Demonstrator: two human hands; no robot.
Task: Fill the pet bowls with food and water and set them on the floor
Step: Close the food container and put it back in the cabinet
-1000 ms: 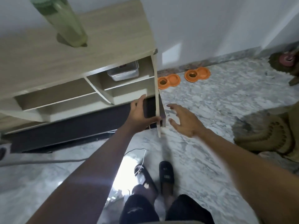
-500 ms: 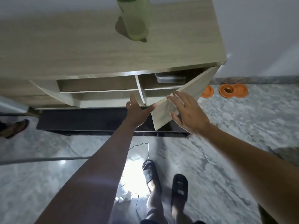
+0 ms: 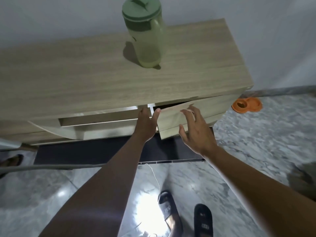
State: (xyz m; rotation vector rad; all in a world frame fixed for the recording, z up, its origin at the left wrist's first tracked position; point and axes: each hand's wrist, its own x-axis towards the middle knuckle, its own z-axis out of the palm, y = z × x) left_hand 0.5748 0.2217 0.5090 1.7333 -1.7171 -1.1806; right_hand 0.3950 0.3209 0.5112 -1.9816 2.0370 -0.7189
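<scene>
An orange double pet bowl point(image 3: 247, 105) lies on the marble floor by the wall, right of the wooden cabinet point(image 3: 85, 74). A green lidded jug point(image 3: 145, 36) stands on the cabinet top. The cabinet's right door point(image 3: 172, 117) is almost closed, with a dark gap at its top edge. My right hand point(image 3: 196, 132) rests flat on the door face, fingers spread. My left hand point(image 3: 146, 124) is at the door's left edge, thumb touching it, fingers under the cabinet top. Neither hand holds anything. What is inside the cabinet is hidden.
Open shelf slots show on the cabinet's left side above a dark base panel point(image 3: 102, 154). A white cable point(image 3: 155, 177) trails on the floor toward my sandalled feet point(image 3: 168, 209). A grey pipe point(image 3: 42, 167) crosses at left. A brown blurred shape point(image 3: 304, 178) sits at right.
The cabinet door has swung from wide open to nearly closed under my right hand. The view has risen and shifted, hiding the container on the shelf and one orange bowl.
</scene>
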